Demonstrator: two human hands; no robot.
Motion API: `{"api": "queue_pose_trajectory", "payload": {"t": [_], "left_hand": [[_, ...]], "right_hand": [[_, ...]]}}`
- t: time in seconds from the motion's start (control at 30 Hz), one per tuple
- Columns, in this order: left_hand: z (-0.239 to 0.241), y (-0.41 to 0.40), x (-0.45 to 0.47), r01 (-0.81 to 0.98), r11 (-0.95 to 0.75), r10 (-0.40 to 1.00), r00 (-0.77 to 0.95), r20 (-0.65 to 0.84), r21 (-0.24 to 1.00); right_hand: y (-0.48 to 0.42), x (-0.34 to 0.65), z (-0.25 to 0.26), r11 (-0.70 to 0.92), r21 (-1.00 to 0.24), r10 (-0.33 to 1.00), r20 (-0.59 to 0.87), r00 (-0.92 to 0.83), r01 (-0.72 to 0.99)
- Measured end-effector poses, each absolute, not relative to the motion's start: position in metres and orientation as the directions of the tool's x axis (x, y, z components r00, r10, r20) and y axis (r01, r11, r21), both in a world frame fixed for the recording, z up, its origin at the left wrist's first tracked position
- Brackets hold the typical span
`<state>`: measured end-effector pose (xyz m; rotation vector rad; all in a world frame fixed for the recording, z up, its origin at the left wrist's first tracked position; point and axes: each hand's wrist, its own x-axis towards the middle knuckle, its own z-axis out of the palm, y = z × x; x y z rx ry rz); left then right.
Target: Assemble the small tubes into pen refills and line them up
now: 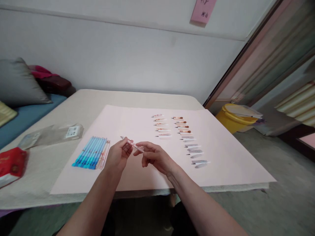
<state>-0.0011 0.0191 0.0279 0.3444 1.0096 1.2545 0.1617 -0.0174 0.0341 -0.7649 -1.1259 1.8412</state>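
My left hand (120,151) is closed on a slim pink-and-white pen (134,145), whose pointed end sticks out to the upper left. The fingers of my right hand (155,155) bend around the pen's other end, above and below it. Left of my hands lies a row of blue pens (90,152), with several pale pink pens (103,154) alongside. To the right, small pieces with dark points form two columns: a shorter column of pale pieces (161,124) and a longer one of brown-topped and grey pieces (182,127).
A pale pink sheet (137,118) covers much of the cloth-topped table (98,95). On the left are a clear plastic bag (54,136) and a red packet (13,165). A grey cushion (22,83) rests beyond. A yellow bin (231,118) stands on the floor at right.
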Motion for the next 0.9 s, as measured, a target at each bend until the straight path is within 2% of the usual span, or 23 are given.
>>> {"api": "queue_pose_trajectory", "payload": {"t": [0.1,0.3,0.73,0.9], "left_hand": [[0.03,0.019,0.0,-0.618,0.352,0.897,0.007,-0.443,0.703],[0.032,0.018,0.002,-0.61,0.364,0.892,0.011,-0.451,0.704],[0.026,0.018,0.0,-0.595,0.355,0.905,0.024,-0.426,0.721],[0.024,0.019,0.001,-0.558,0.306,0.925,-0.019,-0.38,0.772]], "right_hand": [[-0.017,0.162,0.032,-0.233,-0.921,0.856,-0.042,-0.516,-0.311],[-0.016,0.162,0.024,-0.179,-0.937,0.871,-0.009,-0.492,-0.301],[-0.016,0.16,0.02,-0.156,-0.949,0.888,-0.013,-0.46,-0.274],[-0.013,0.159,0.018,-0.094,-0.987,0.887,-0.022,-0.461,-0.134]]}}
